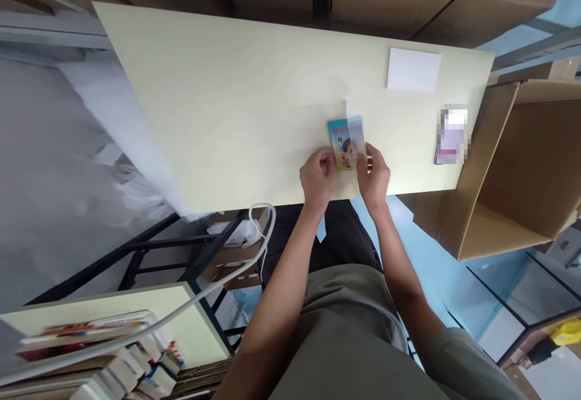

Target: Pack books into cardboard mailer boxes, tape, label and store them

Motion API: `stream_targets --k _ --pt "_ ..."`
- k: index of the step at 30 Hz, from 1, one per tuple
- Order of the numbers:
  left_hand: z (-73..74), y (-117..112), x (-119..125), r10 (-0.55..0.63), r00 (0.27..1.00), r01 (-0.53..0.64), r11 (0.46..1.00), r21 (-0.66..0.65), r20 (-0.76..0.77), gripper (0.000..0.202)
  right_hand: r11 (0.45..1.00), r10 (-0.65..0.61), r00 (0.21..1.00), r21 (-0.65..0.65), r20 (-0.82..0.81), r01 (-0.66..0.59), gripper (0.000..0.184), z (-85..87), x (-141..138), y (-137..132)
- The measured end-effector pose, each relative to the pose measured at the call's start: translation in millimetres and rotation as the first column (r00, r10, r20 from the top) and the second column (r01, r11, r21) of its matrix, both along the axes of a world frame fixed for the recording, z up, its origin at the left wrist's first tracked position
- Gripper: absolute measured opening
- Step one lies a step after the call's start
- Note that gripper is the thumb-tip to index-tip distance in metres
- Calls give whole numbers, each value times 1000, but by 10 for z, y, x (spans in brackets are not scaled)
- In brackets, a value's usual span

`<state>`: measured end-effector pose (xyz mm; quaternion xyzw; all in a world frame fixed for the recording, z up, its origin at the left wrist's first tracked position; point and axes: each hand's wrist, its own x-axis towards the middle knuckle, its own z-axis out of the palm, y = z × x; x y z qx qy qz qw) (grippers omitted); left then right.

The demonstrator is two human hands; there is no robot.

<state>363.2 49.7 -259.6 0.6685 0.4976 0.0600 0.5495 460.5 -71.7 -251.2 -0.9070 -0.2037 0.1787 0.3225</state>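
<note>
The small card (340,143) near the table's (236,97) front edge has a turquoise face with a cartoon figure and a strip of reddish writing on top, too small to read from here. The left hand (318,176) has its fingers curled in, pinching the card's lower left corner. The right hand (374,173) is closed in a pinch on a clear sleeve (356,131), which overlaps the card's right side and blurs what is printed there. I cannot tell how far the card is inside it. Further right lies 1 flat object (452,135), smeared beyond recognition, and behind it a blank white sheet (413,68). An open cardboard box (517,176) touches the table's right end. Book spines (91,330) at lower left carry illegible print.
</note>
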Motion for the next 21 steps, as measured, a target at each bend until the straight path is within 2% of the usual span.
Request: stream_targets --k 3,6,9,12,15,18,21 --pt "10 52 -33 12 999 -10 999 -52 30 20 1000 17 996 -17 92 -16 36 51 -91 49" --pt "62 94 -80 3 992 10 994 -106 124 16 998 60 981 -46 183 -52 32 105 -262 138" --pt "177 125 -129 27 980 -21 999 -31 197 15 988 141 961 -94 237 -122 32 116 -471 265" --pt "326 174 -151 142 974 -158 984 82 178 16 977 201 957 -114 208 -181 34 62 -655 415" --pt "408 273 -142 189 973 -197 979 49 136 24 978 203 973 -69 112 -197 36 -31 -781 559" --pt "305 437 -143 188 976 -189 982 5 109 30 976 215 977 -49 15 -214 39 -116 -847 651" --pt "32 640 -174 173 979 -172 985 -23 106 28 954 289 957 -71 -28 -291 45 -178 -875 663"
